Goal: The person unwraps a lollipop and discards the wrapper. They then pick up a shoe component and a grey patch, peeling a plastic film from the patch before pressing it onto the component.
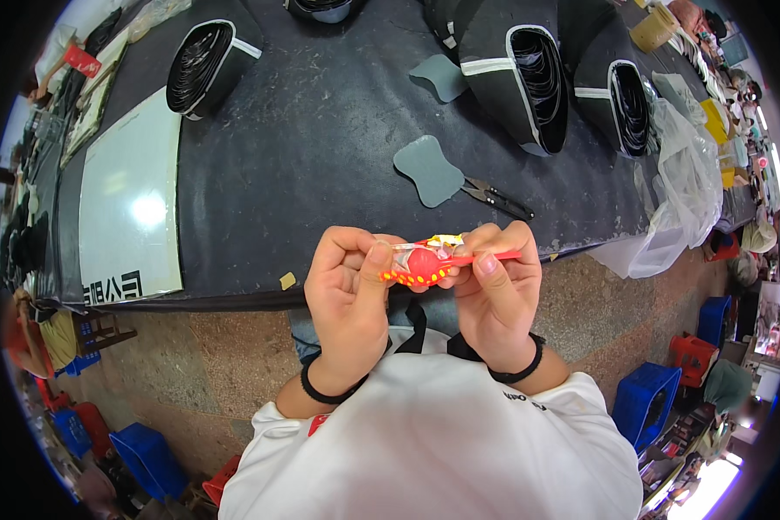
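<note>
Close in front of me, above the table's near edge, I hold a red lollipop [422,263] between both hands. Its wrapper is partly clear, with red and yellow-dotted parts, and the round red candy shows inside it. My left hand [345,282] is closed, thumb and fingers pinching the wrapper's left end. On the other side, my right hand [504,290] pinches the lollipop near its red stick, whose end points right past the thumb. Beyond the hands lie black thread snips [504,200], their tips touching a grey curved pad [430,172].
Bundles of black pieces with white edging stand at the back left [206,71] and back right [529,87]. A glossy white board [132,204] lies at left. Clear plastic sheeting [680,191] hangs over the right edge. Blue crates [646,403] stand on the floor.
</note>
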The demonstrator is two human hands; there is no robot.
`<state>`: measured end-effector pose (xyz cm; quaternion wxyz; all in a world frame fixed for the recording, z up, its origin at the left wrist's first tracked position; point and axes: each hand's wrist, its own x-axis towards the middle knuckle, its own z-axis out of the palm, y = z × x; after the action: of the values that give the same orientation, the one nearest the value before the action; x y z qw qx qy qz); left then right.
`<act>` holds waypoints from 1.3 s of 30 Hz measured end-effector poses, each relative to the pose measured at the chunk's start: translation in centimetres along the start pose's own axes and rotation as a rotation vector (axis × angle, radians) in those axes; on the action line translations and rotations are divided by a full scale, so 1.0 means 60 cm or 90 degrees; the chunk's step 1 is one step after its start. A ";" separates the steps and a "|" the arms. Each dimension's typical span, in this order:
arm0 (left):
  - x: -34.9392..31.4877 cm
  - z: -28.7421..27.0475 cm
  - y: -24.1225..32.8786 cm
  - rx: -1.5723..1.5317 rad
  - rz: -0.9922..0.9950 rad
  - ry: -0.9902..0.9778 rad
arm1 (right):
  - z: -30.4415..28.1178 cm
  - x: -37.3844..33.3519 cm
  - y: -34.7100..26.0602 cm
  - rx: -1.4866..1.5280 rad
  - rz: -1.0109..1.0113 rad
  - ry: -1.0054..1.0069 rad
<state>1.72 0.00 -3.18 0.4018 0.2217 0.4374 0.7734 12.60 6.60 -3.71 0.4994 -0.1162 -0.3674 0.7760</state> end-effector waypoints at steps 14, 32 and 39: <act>0.001 -0.002 0.018 0.040 -0.064 -0.033 | 0.008 0.009 -0.022 -0.652 -0.389 -0.140; 0.008 -0.017 0.003 0.070 0.086 -0.002 | 0.021 -0.001 -0.046 -0.408 0.210 -0.098; 0.026 -0.016 -0.005 -0.098 0.100 -0.134 | 0.009 -0.003 -0.034 0.180 0.503 -0.089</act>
<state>0.26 0.88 -3.96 0.3995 0.3039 0.3137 0.8060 13.79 6.65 -1.96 0.1484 -0.1255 -0.2178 0.9565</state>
